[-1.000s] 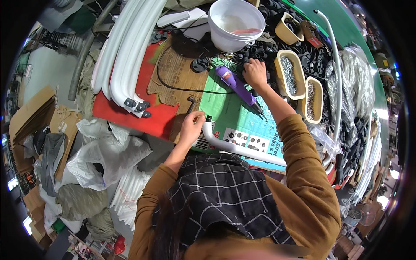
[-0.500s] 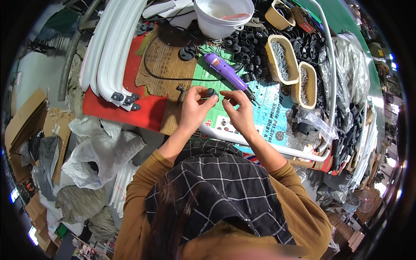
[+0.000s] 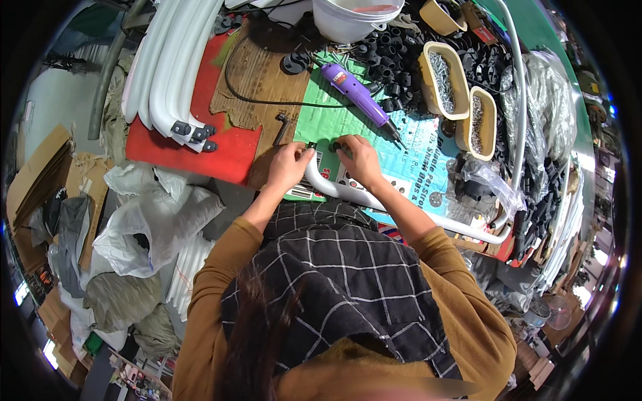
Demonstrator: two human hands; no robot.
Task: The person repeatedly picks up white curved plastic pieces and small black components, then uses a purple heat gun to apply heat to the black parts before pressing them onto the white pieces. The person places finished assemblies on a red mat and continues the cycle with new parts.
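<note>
My left hand (image 3: 287,167) is closed at the near end of a bent white tube (image 3: 348,193), its thumb and fingertips around the tip. A small black fitting (image 3: 311,145) shows at that tip. Just to the right, my right hand (image 3: 360,160) pinches a small dark plastic cap (image 3: 336,146), partly hidden by the fingers. Beyond both hands a purple electric screwdriver (image 3: 358,95) lies on the green and blue printed sheet (image 3: 321,123), its bit pointing toward the lower right.
Bent white tubes with black ends (image 3: 164,87) lie at left on a red surface (image 3: 224,157). A white bucket (image 3: 348,27), loose black fittings (image 3: 388,60) and a yellow tray of screws (image 3: 461,107) stand at the back. A black cable (image 3: 267,102) crosses the wooden board (image 3: 247,73).
My left hand has moved down to the tube's end from holding a dark cap above the sheet. My right hand, earlier apart with fingers curled, now pinches a dark cap.
</note>
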